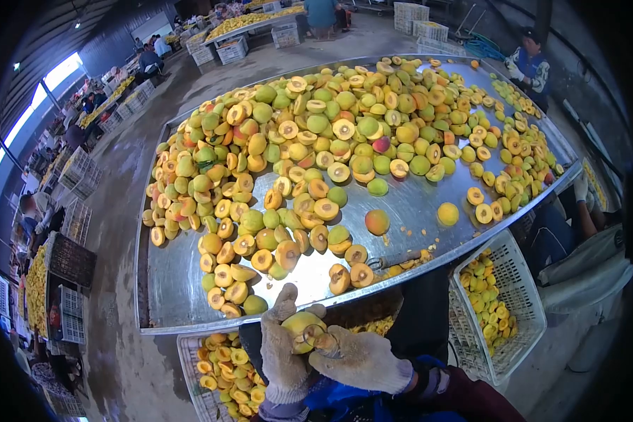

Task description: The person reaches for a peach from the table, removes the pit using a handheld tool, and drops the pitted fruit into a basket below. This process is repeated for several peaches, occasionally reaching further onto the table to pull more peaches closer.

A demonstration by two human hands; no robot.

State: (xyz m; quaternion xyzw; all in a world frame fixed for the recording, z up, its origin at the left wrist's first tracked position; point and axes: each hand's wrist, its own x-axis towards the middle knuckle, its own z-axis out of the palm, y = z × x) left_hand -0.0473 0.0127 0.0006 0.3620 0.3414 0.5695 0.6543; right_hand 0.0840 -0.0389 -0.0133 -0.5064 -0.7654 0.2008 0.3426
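Note:
My left hand (280,355), in a soiled knit glove, is closed around a yellow-green peach (300,325) just past the table's near edge. From the right, my gloved right hand (364,360) grips a small pitting tool (325,342). Its brownish end shows at the fingers, against the fruit; the rest is hidden by the glove. Beyond my hands, halved peaches (326,209) with brown pit centers and whole ones are heaped on a metal table (183,281). Another tool (404,258) with a metal loop and handle lies near the rim among fruit scraps.
White crates of peach halves stand below the near edge, one (193,359) at left and one (534,302) at right. A co-worker (531,67) is at the far right corner; another person's gloved hand (581,188) is at the right edge. More crates (81,172) line the floor.

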